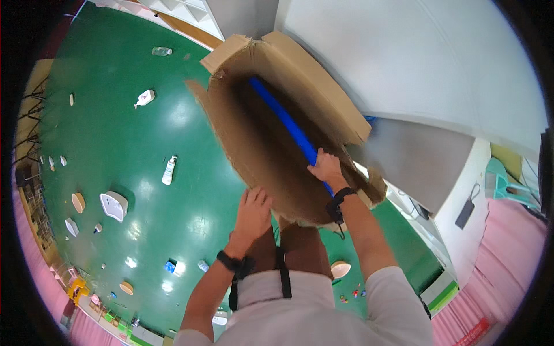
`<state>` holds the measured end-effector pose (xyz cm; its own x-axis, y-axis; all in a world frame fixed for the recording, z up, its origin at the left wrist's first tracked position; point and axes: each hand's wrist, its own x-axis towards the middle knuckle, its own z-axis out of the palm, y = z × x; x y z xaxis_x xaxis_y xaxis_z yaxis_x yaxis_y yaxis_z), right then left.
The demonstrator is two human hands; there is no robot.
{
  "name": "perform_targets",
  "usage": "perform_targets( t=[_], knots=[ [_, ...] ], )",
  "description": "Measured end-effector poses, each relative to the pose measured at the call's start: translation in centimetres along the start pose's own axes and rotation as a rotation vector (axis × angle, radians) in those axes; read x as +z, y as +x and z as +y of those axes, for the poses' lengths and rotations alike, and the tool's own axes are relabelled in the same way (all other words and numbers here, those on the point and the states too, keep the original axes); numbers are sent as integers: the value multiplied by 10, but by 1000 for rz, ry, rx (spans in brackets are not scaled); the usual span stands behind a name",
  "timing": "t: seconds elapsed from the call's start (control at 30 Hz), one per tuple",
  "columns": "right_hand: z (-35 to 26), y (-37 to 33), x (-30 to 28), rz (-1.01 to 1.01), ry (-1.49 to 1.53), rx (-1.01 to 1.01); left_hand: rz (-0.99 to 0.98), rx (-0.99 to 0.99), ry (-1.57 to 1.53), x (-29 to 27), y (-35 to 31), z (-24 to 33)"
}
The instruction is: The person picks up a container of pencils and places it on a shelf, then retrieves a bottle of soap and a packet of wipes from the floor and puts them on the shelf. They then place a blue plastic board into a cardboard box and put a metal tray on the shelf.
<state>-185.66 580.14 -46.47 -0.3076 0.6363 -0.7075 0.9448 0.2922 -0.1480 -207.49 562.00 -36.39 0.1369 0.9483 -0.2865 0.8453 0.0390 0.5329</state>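
Observation:
A tall cardboard box (340, 104) stands in front of me with its top flaps apart. Inside it slants a long blue pole (283, 115), running from the far end toward me. My right hand (328, 167) is closed around the near part of this pole, over the box's right side. At the near left rim, my left hand (254, 210) rests against the cardboard, back of the hand up and fingers stretched out. Its thumb is hard to make out. The dark bottom of the box cannot be seen clearly.
Across the green floor (196, 132) lie a white pump bottle (168, 170), another white bottle (145, 98), a clear plastic bottle (162, 51), a white basin (113, 206) and several small items. A grey-white cabinet (415, 155) stands close on the right, near pink curtains (513, 248).

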Motion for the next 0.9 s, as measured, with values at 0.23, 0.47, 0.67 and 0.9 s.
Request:
perform_targets(
  t=[0.23, 0.47, 0.67, 0.9],
  knots=[
    [19, 92, 41, -69, -25, -25, -45, -58, -33, 7, -1, -6],
    [50, 136, 77, -124, -57, -16, -53, -69, -1, 14, 2, -9],
    [86, 152, 140, 28, 35, 166, -46, -59, -1, 17, 13, 0],
    [131, 164, 174, 166, -79, 274, -52, -66, 5, 18, 24, 5]
  ],
)
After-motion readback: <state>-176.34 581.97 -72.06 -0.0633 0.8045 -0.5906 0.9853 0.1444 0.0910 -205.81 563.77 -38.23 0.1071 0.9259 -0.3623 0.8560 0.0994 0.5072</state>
